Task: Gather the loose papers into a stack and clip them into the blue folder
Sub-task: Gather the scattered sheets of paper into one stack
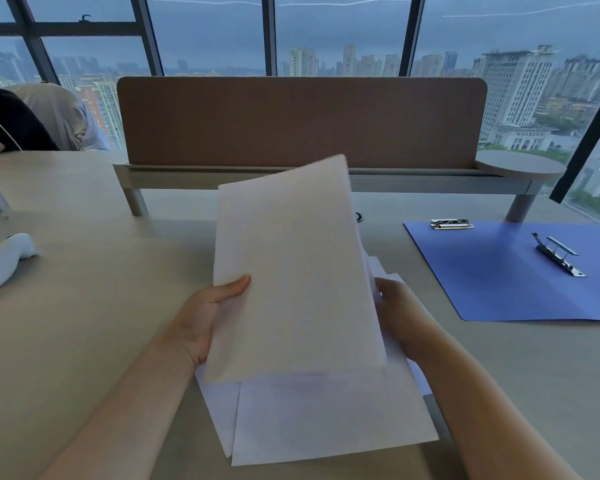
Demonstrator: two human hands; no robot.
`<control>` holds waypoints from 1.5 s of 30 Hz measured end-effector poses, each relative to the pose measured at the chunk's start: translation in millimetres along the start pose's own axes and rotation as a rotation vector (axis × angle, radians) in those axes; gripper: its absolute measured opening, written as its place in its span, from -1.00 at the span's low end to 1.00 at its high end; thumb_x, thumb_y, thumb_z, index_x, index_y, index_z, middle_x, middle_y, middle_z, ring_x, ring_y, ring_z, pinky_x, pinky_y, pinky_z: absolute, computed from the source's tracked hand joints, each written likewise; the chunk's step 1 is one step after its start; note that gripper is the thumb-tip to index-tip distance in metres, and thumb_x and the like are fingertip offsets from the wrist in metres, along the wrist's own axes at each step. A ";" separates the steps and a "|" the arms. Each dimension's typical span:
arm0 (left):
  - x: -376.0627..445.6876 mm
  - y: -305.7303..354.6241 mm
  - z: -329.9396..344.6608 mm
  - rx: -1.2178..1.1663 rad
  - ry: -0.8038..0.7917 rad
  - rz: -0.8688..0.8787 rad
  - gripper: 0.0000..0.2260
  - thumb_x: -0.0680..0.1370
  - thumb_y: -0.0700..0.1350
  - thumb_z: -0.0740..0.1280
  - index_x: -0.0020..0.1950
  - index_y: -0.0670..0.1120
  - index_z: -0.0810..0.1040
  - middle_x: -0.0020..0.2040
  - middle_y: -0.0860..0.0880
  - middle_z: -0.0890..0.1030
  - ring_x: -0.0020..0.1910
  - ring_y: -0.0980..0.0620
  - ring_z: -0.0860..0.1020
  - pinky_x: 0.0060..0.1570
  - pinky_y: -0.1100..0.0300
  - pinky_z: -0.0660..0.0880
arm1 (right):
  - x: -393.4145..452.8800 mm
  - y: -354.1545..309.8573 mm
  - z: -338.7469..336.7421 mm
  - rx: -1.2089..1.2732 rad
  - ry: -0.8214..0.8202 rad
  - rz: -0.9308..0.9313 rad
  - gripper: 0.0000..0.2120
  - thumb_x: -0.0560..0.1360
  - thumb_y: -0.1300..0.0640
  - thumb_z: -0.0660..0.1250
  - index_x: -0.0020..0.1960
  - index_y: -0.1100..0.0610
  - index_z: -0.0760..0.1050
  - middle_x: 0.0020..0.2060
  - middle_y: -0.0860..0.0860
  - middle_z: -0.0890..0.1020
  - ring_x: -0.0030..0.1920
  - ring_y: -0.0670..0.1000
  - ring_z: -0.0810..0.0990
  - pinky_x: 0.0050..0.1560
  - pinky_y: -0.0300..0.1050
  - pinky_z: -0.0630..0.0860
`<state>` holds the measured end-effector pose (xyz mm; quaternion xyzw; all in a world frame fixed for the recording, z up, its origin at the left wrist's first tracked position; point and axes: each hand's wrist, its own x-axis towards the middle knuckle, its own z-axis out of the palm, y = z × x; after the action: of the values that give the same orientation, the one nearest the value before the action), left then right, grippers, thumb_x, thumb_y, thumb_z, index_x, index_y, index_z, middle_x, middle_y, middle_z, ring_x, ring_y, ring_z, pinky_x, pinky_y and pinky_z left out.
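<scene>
We hold one stack of papers [291, 271] tilted above the worktop [84, 323], left hand [201, 320] and right hand [399, 313] gripping its sides. More loose sheets [326, 417], number unclear, lie beneath. One open blue folder [499, 285] with two metal clips [558, 254] lies to the right.

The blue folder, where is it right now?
In the head view, the blue folder lies open on the desk at the right, beyond the right hand and right of the held papers.

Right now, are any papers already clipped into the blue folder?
No, the blue folder lies open and bare on the desk, while both hands hold the papers away from it.
</scene>
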<state>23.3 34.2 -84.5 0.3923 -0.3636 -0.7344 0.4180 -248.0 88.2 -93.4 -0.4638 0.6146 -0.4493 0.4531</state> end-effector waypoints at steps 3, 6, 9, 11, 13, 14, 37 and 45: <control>0.6 6.7 -5.6 -0.014 0.123 0.073 -0.73 0.55 -0.07 0.34 0.15 -0.18 0.65 -0.01 -0.15 0.74 -0.16 -0.11 0.72 -0.12 0.04 0.63 | 3.3 1.8 -5.5 0.094 -0.024 0.044 -0.55 0.29 0.28 0.51 0.18 0.21 0.61 -0.05 0.17 0.75 -0.06 0.23 0.73 -0.03 0.13 0.66; 0.2 8.6 -9.0 -0.024 0.207 0.098 -0.76 0.57 -0.04 0.34 0.13 -0.12 0.67 0.02 -0.11 0.74 -0.16 -0.08 0.72 -0.07 0.07 0.57 | 3.8 2.8 -10.7 0.168 -0.113 0.079 -0.53 0.44 0.42 0.46 0.30 0.14 0.54 0.07 0.18 0.73 0.07 0.23 0.71 0.18 0.25 0.59; 0.1 9.2 -10.1 -0.016 0.224 0.101 -0.78 0.57 -0.04 0.35 0.10 -0.12 0.68 0.01 -0.11 0.74 -0.19 -0.05 0.73 -0.10 0.09 0.57 | 1.0 0.9 -12.1 0.164 -0.190 0.087 -0.43 0.43 0.48 0.44 0.34 0.08 0.48 0.11 0.16 0.71 0.11 0.21 0.70 0.17 0.23 0.60; -1.0 8.6 -8.9 -0.001 0.214 0.100 -0.77 0.57 -0.04 0.34 0.11 -0.12 0.68 -0.03 -0.09 0.75 -0.19 -0.05 0.73 -0.16 0.12 0.60 | 0.2 -0.5 -12.0 0.177 -0.201 0.093 -0.40 0.41 0.52 0.42 0.35 0.08 0.47 0.11 0.18 0.71 0.09 0.23 0.70 0.11 0.21 0.63; -2.5 7.2 -6.6 0.007 0.191 0.084 -0.75 0.57 -0.06 0.34 0.15 -0.15 0.67 0.00 -0.11 0.74 -0.16 -0.07 0.72 -0.13 0.11 0.62 | 0.6 -0.5 -10.8 0.197 -0.187 0.111 -0.40 0.39 0.53 0.43 0.34 0.13 0.48 0.10 0.21 0.70 0.06 0.25 0.71 0.03 0.18 0.66; -3.2 6.2 -5.2 0.005 0.178 0.068 -0.74 0.57 -0.07 0.33 0.17 -0.16 0.66 0.04 -0.13 0.73 -0.11 -0.10 0.72 -0.05 0.07 0.61 | 0.4 -0.7 -9.9 0.199 -0.170 0.120 -0.44 0.40 0.52 0.43 0.32 0.16 0.50 0.09 0.22 0.71 0.04 0.25 0.71 -0.02 0.15 0.67; -8.4 -0.7 17.7 0.431 0.164 0.428 -0.83 0.54 -0.18 0.42 0.11 -0.03 0.66 0.00 0.03 0.74 0.02 -0.01 0.70 -0.04 0.10 0.57 | -12.7 -36.1 2.5 0.488 0.099 -0.170 -0.68 0.65 0.33 0.14 0.17 0.09 0.62 -0.07 0.08 0.75 -0.17 0.01 0.72 -0.19 -0.12 0.65; -25.6 13.2 47.8 0.528 0.288 1.019 -0.54 0.50 -0.25 0.46 0.31 0.05 0.38 0.21 -0.04 0.59 0.09 0.10 0.64 -0.06 0.29 0.60 | -29.8 -85.3 5.4 0.381 0.153 -0.482 -0.78 0.43 -0.13 0.46 -0.10 0.01 0.71 -0.14 -0.05 0.76 -0.06 -0.06 0.74 -0.08 -0.14 0.63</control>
<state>-5.7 61.9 -45.7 0.3549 -0.6162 -0.2649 0.6513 -224.1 102.5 -7.3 -0.4679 0.4240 -0.6844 0.3646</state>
